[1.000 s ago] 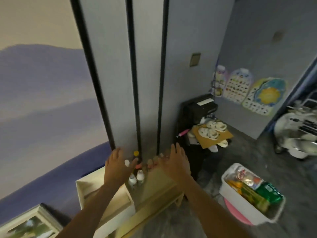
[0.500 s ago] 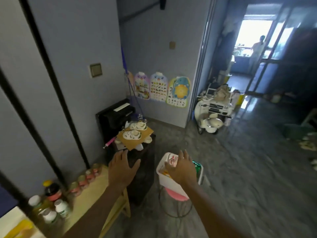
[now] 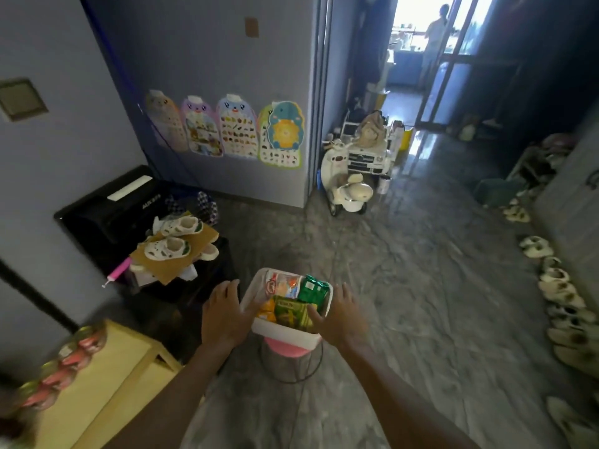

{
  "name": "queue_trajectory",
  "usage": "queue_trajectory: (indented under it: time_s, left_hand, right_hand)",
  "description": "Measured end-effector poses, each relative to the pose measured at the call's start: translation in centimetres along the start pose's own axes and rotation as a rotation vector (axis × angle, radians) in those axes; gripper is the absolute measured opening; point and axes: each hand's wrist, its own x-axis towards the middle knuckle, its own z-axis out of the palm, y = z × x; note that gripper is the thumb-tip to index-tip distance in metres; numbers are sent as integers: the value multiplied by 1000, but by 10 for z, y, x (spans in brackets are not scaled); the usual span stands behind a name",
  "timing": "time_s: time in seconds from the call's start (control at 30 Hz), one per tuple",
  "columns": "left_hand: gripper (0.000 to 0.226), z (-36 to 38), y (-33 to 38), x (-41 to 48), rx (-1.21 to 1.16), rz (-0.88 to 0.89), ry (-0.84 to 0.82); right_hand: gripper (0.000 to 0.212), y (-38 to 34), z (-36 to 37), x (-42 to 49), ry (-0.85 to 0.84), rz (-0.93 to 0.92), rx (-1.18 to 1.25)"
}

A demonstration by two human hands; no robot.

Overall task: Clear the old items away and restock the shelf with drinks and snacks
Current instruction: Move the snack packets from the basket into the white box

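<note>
A white plastic bin (image 3: 285,333) sits on a pink-topped stool (image 3: 285,351) on the floor. It holds snack packets: a green one (image 3: 312,288), a yellow-green one (image 3: 290,314) and a red and white one (image 3: 280,283). My left hand (image 3: 225,314) is spread open at the bin's left wall. At the bin's right rim lies my right hand (image 3: 338,314), fingers apart, thumb over the packets. Neither hand has closed on anything. The pale wooden shelf (image 3: 107,367) is at lower left with a blurred row of small bottles (image 3: 61,367) along the wall.
A black cabinet (image 3: 107,209) left of the bin carries white children's shoes (image 3: 168,246) on cardboard. Toy ride-on vehicles (image 3: 353,176) stand by the doorway. Slippers (image 3: 557,286) line the right wall. A person stands far off in the bright doorway.
The view has swung right, from the shelf and its bottles to the bin on the floor. Both hands left the shelf and now flank the bin.
</note>
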Motion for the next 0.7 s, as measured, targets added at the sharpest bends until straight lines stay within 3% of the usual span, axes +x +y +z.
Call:
queue_trajectory:
  time_s: [0.27, 0.4, 0.5, 0.7]
  left_hand:
    - [65, 75, -6, 102, -16, 23, -119]
    - [73, 123, -33, 158, 3, -35, -262]
    - [77, 160, -53, 198, 60, -53, -336]
    - [85, 252, -77, 255, 132, -70, -510]
  right_hand:
    - [97, 9, 60, 95, -102, 99, -67]
    - [91, 7, 101, 149, -182, 147, -115]
    - [103, 12, 146, 189, -251, 160, -115]
    - [98, 34, 240, 247, -415, 95, -153]
